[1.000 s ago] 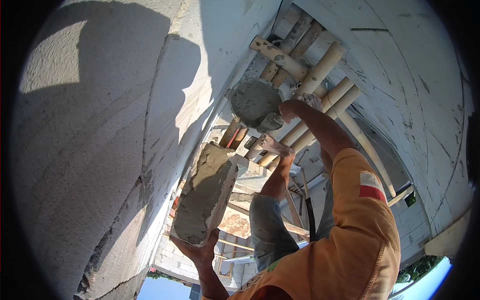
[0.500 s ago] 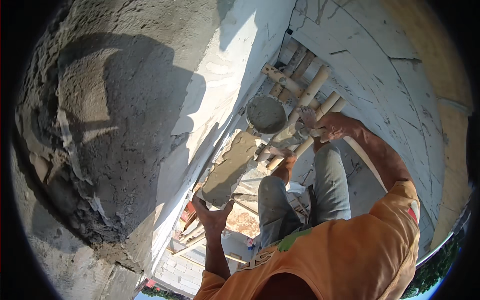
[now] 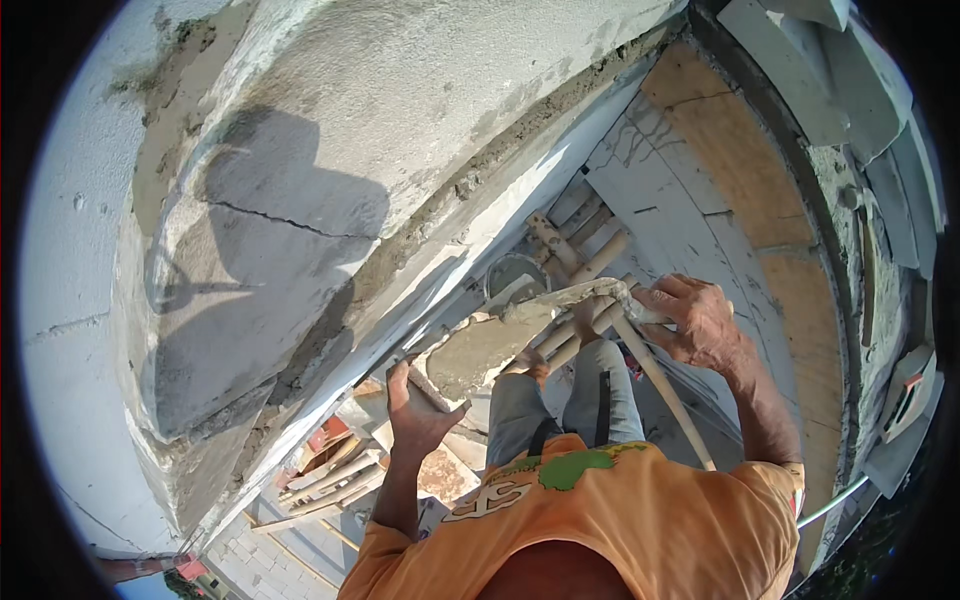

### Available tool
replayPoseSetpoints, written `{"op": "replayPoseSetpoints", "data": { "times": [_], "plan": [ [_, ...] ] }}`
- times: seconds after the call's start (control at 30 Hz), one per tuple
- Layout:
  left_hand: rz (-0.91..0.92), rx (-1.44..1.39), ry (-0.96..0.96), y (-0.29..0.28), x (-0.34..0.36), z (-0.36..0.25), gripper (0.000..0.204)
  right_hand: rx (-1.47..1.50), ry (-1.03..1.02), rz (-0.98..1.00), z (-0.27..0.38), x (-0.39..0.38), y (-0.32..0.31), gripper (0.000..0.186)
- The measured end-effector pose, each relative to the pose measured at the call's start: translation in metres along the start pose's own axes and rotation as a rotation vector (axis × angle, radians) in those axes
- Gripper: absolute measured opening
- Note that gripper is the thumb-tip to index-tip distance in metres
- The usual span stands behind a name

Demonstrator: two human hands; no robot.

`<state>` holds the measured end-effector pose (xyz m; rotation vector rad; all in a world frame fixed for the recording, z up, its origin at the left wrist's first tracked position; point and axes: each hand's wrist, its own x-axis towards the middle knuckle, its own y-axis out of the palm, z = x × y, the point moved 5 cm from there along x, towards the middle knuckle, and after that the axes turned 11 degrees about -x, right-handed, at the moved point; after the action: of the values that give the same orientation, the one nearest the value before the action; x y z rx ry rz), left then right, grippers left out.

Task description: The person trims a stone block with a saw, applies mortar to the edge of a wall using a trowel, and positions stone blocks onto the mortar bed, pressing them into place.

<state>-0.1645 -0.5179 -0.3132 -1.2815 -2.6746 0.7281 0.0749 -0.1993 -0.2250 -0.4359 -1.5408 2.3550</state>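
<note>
A block-like slab [image 3: 478,352], its top spread with wet mortar, lies slanted beside the wall. My left hand [image 3: 415,415] grips its near end, with fingers along the wall side and the thumb on the other. Beyond my knees, my right hand [image 3: 695,320] is closed, its fingers curled. From those fingers a mortar-smeared, pale strip [image 3: 590,291] runs toward the slab's far end; whether it is a tool or part of the slab I cannot tell. A round bucket of mortar [image 3: 515,275] stands past the slab, partly hidden by it.
A thick white wall [image 3: 420,140] with a mortar seam rises on the left. Below are round wooden poles [image 3: 600,255], my bare feet [image 3: 585,315] and planks [image 3: 340,480]. Pale panels [image 3: 660,190] and a plywood strip [image 3: 790,200] curve along the right.
My view has shifted, bringing in the wall top. My right hand has come up and nearer, and the pale strip now reaches from it across the poles. My left hand keeps hold of the slab.
</note>
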Motion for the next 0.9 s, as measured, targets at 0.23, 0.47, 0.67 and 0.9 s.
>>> {"op": "replayPoseSetpoints", "data": {
  "times": [0.23, 0.47, 0.67, 0.9],
  "plan": [
    [-0.115, -0.446, 0.088, -0.028, -0.005, -0.079, 0.107, -0.26, -0.042, -0.245, 0.057, -0.023, -0.068, 0.047],
    [-0.172, -0.536, 0.367, -0.048, -0.011, -0.124, 0.11, -0.401, -0.08, -0.302, 0.082, -0.048, -0.117, 0.056],
    [-0.248, -0.59, 0.375, -0.06, -0.022, -0.162, 0.109, -0.528, 0.009, -0.645, 0.088, -0.057, -0.143, 0.053],
    [-0.336, -0.773, 0.337, -0.07, -0.026, -0.198, 0.108, -0.557, 0.019, -0.741, 0.086, -0.062, -0.117, 0.047]
  ]
}}
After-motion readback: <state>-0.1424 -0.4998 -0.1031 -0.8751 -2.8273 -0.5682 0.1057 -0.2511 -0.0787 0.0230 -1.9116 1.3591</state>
